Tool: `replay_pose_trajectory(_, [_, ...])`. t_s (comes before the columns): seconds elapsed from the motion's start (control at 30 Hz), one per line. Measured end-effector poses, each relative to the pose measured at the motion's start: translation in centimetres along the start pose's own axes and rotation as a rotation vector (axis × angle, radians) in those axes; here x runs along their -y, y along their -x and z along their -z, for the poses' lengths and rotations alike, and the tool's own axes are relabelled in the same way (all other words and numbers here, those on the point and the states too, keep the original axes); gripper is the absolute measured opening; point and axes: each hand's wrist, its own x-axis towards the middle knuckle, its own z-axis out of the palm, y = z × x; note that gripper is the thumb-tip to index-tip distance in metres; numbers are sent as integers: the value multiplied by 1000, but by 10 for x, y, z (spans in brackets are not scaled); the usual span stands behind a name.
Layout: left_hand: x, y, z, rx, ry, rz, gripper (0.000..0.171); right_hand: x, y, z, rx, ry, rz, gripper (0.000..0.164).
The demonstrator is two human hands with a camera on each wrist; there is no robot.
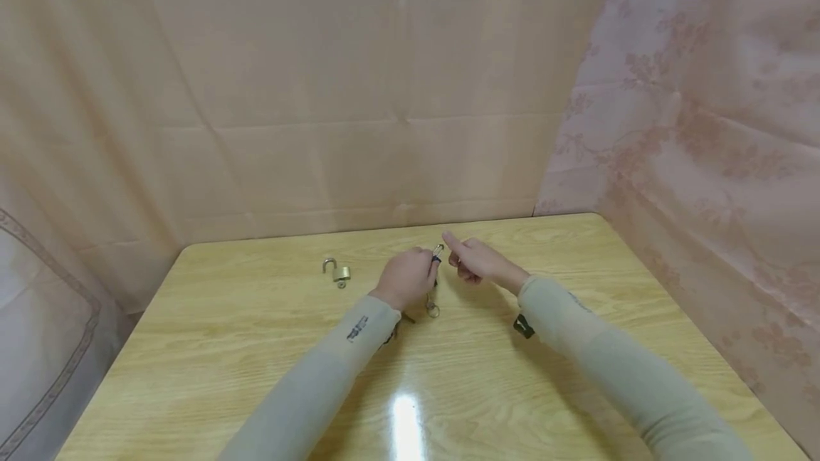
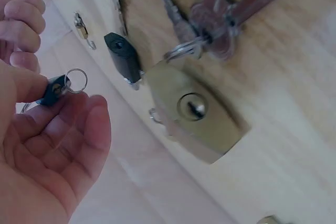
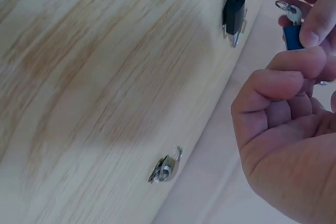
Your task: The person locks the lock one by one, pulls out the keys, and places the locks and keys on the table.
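A small blue padlock [image 2: 52, 90], with a key [image 3: 295, 14] and a thin ring [image 2: 76, 80] at its keyhole end, is pinched between the thumb and fingers of my left hand [image 1: 405, 277]. Its metal shackle points away from me in the head view. Just to the right is my right hand [image 1: 479, 262], fingers curled, thumb sticking out near the shackle. Nothing shows in its grasp. Under the left wrist lie a large brass padlock [image 2: 194, 111] with a bunch of keys [image 2: 220, 14] and a black padlock [image 2: 123, 57], mostly hidden in the head view.
To the left on the wooden table [image 1: 256, 347] lies a brass padlock [image 1: 342, 274] with its shackle open. A small metal lock [image 3: 167, 169] lies near the table's far edge in the right wrist view. Cloth curtains [image 1: 384, 91] hang behind and beside the table.
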Motion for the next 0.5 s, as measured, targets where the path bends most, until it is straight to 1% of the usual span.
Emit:
replay_pose_trajectory(0.03, [-2,0,2,-8,-54,-25,27,1,0,-1,6,-2,-4,71])
replay_pose_trajectory(0.13, [-5,2,4,-33,-172,-86,25,2,1,-3,6,-2,-15,69])
replay_pose_trajectory(0.27, [-5,4,1,-72,-253,-137,24,5,1,-4,5,3,-16,65])
replay_pose_trajectory(0.4, [-5,6,1,-72,-254,-135,24,5,0,-4,8,0,-14,59])
replay_pose_trajectory(0.5, [-4,6,1,-55,-222,-117,25,4,0,-5,5,0,-8,57])
